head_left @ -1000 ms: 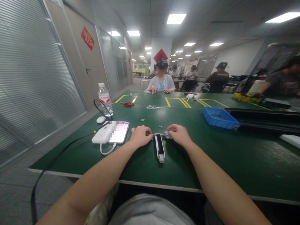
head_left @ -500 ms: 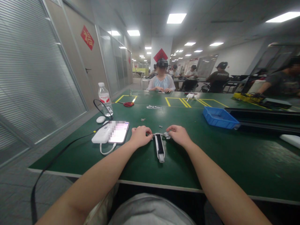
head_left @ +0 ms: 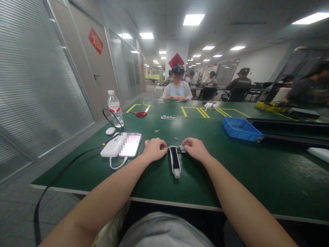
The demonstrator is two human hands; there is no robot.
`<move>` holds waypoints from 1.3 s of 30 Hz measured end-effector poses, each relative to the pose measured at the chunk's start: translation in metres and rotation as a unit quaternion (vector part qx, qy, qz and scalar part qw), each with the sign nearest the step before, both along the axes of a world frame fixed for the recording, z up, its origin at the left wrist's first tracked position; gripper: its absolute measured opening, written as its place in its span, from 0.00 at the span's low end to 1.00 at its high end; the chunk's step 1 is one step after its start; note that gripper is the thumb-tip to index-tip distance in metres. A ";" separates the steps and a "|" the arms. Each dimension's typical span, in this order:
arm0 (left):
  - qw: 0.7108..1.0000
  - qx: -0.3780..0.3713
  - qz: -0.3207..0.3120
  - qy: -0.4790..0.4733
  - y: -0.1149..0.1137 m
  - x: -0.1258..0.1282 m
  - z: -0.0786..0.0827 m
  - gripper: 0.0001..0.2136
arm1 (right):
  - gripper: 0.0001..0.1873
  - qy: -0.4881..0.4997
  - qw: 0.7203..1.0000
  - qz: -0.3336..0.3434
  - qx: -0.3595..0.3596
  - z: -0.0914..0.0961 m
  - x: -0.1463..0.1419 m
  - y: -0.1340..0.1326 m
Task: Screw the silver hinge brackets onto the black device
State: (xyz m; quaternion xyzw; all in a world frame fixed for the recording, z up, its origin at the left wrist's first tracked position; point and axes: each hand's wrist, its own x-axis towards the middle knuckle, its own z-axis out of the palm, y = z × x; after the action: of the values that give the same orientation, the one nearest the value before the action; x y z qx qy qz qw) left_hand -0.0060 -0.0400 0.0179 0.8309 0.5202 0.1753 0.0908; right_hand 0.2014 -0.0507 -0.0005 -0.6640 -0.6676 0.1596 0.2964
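Observation:
A long narrow black-and-white strip part (head_left: 175,161) lies on the green table (head_left: 231,178), pointing toward me. My left hand (head_left: 153,149) is curled at the left of its far end, fingers pinched on a small metal piece. My right hand (head_left: 194,148) is curled at the right of that end, fingertips pinching a small grey metal part (head_left: 182,148) against the strip. What the left fingers hold is too small to name.
A phone (head_left: 130,144) and white power bank (head_left: 111,149) with cable lie to the left, with a water bottle (head_left: 114,108) and white mouse (head_left: 110,130) behind. Small metal bits (head_left: 176,138), red scissors (head_left: 140,114) and a blue tray (head_left: 240,129) lie farther out. A person sits across the table.
My right hand has slid slightly left, bringing the small grey part closer to the strip's end. The left hand has barely moved.

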 end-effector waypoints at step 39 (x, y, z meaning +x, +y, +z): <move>1.000 0.001 -0.005 0.001 0.002 0.000 -0.003 0.09 | 0.12 -0.057 0.997 0.044 0.016 0.002 -0.001 -0.003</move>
State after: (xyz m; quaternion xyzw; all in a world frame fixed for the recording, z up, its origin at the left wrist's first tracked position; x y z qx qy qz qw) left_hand -0.0060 -0.0383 0.0148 0.8336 0.5162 0.1743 0.0906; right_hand 0.2001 -0.0541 0.0012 -0.6372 -0.7146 0.1234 0.2609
